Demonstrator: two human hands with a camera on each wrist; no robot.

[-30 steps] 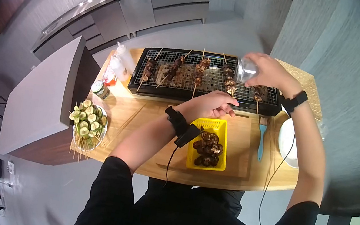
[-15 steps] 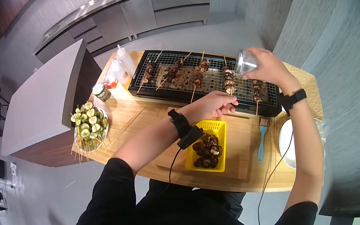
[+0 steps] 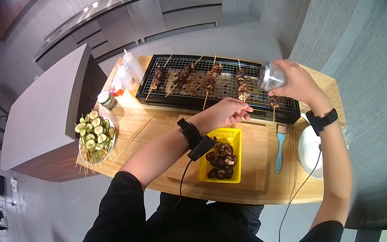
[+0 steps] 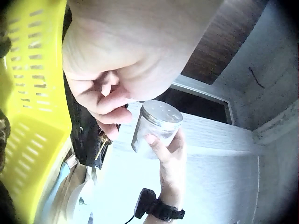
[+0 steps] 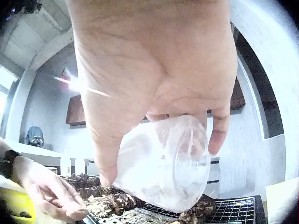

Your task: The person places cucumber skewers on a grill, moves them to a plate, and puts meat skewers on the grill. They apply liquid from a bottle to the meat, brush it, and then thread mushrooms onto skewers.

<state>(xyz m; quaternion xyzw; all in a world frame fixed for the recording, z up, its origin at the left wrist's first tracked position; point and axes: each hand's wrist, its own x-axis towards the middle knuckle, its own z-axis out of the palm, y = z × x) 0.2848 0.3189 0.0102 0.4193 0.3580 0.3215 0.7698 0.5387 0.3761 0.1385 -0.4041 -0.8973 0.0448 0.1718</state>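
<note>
My right hand [image 3: 298, 82] grips a clear jar [image 3: 272, 77] held sideways above the grill [image 3: 191, 101], close to the right-hand skewers. In the left wrist view the jar shows a silvery round end [image 4: 162, 112]. My left hand [image 3: 225, 112] is at the grill's front edge, fingertips curled at the near end of the fourth skewer [image 3: 241, 83]; its stick end is hidden behind them. That hand also appears at the lower left of the right wrist view. Several browned skewers lie across the wire rack; the rightmost [image 3: 274, 103] is partly under the jar.
A yellow basket [image 3: 203, 168] of dark browned pieces stands on a cutting board [image 3: 256, 166]. Right of it lie a blue brush [image 3: 279, 155] and a white bowl [image 3: 305, 154]. Sliced green skewers [image 3: 95, 131], a jar [image 3: 107, 100] and squeeze bottles [image 3: 131, 68] stand left.
My right hand and the jar have shifted right and slightly nearer over the grill, toward the rightmost skewer. The left hand stays at the front edge.
</note>
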